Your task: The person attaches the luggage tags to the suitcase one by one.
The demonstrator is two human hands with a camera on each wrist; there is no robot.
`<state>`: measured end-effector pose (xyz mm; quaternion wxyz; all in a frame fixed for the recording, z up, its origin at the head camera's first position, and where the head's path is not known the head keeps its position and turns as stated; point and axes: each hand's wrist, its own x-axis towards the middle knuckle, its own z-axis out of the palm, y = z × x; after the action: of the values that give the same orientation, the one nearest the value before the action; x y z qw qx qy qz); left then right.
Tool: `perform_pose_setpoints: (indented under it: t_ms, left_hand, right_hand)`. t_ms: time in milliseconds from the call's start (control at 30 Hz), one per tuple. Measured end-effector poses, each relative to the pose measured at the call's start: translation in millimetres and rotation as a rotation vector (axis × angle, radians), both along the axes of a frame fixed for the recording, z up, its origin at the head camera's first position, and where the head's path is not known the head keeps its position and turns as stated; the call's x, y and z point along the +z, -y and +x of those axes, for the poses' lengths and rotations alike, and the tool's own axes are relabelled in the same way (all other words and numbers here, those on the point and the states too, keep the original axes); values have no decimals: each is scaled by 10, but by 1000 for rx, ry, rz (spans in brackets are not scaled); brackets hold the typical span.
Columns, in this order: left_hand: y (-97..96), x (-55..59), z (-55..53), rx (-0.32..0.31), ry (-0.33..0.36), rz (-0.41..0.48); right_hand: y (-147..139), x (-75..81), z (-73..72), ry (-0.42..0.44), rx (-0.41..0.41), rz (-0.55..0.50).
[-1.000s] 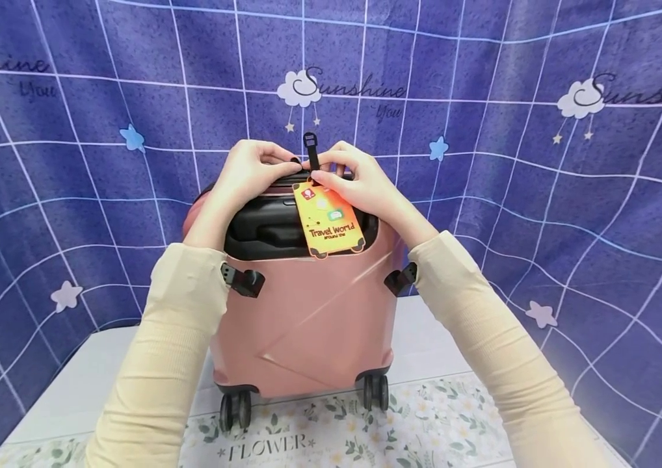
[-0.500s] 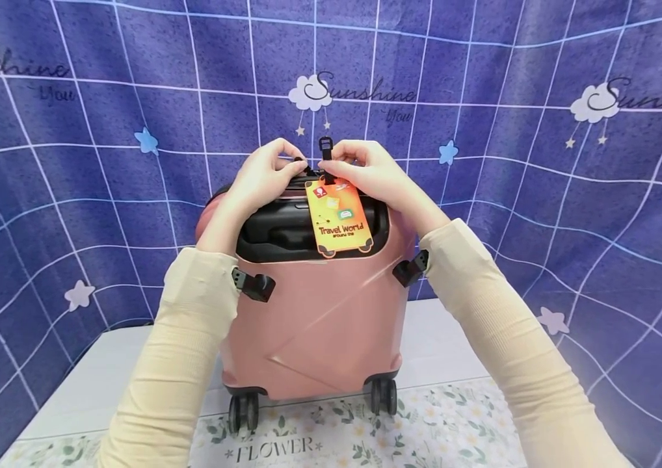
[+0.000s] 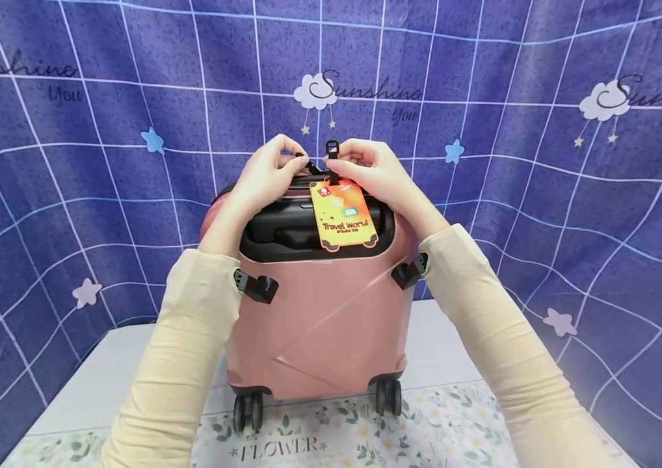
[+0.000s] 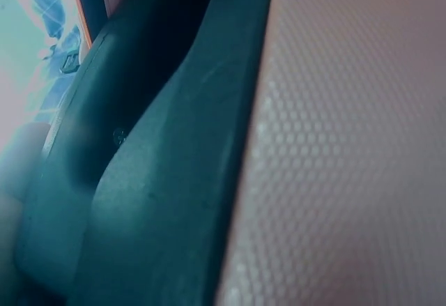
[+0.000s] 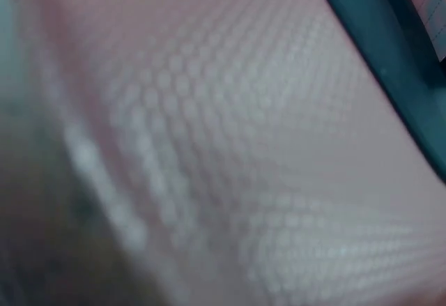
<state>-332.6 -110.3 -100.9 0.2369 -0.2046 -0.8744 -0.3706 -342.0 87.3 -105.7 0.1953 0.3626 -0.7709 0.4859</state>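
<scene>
A pink suitcase (image 3: 313, 325) stands upright on its wheels in the head view, its top end recessed in black. Over that recess hangs a yellow-orange luggage tag (image 3: 345, 224) printed "Travel World". My right hand (image 3: 376, 170) pinches the tag's black strap near its buckle (image 3: 333, 148), which sticks up above the fingers. Between the thumb and fingers of my left hand (image 3: 268, 172) is the strap's free end (image 3: 311, 167), slanting up to the left. The suitcase's top handle is mostly hidden behind the hands. Both wrist views show mainly the suitcase's textured shell (image 5: 209, 111) and black trim (image 4: 174, 180).
Under the suitcase lies a white surface with a floral mat (image 3: 436, 422) at the front. A purple-blue grid curtain (image 3: 103, 162) hangs close behind and at both sides. Wheels (image 3: 248, 411) show at the bottom corners.
The head view has shifted slightly, so everything sits farther right. The hands have drawn a little apart, and more of the strap end shows at my left fingertips.
</scene>
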Motion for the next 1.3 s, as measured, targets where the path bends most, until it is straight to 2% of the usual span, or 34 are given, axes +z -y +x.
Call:
perform_pose_setpoints:
  t_ms: [467,633,933,1300]
  left_hand:
    - [0,-5,-9,-51,46,90]
    - [5,-11,-11,-84,38,142]
    - [-3,-25,-15,-137,28,218]
    - [8,-19,-8,-155,16,234]
  right_hand:
    - [-15,-14,-24,-1,-9,-52]
    - [-18,-18,-25,-18,13,-59]
    - [-20,-31,-29,0,1,-58]
    - [-25,-22,-19,-19,-2,-43]
